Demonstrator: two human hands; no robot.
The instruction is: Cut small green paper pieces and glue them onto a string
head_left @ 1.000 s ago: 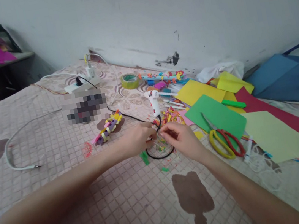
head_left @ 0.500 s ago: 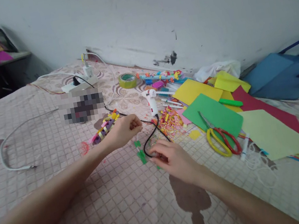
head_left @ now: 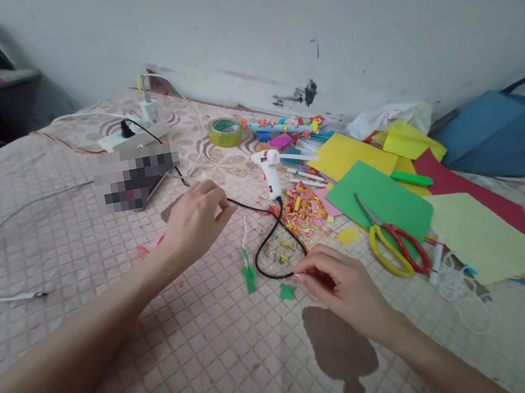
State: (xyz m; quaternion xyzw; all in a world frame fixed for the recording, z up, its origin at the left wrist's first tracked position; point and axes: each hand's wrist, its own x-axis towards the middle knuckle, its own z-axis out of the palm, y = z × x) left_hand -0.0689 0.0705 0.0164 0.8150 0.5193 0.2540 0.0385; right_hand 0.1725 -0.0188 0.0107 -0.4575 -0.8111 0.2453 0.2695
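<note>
My left hand (head_left: 199, 220) hovers over the quilted cloth, fingers curled and pressed together near the black cord (head_left: 246, 206); what it holds, if anything, is hidden. Thumb and fingertips of my right hand (head_left: 340, 277) come together at the bottom of the cord's loop, and whether they grip it is too small to tell. The cord runs to a white glue gun (head_left: 269, 175) lying beside colourful paper scraps (head_left: 306, 209). Between my hands lie a green paper piece with a white string (head_left: 249, 279) and a small green cutout (head_left: 287, 292).
Scissors (head_left: 398, 247) rest partly on green paper (head_left: 377, 200) at the right, near white string (head_left: 453, 281). Yellow tape (head_left: 225, 133) sits near the wall. A power strip (head_left: 135, 136) and a dark, pixelated device (head_left: 138, 184) are at the left. A blue bag (head_left: 505, 130) lies far right.
My left hand has shifted left, now covering the decorated purple item. My right hand has moved right, revealing the small green cutout and more of the cord loop. The view has shifted slightly.
</note>
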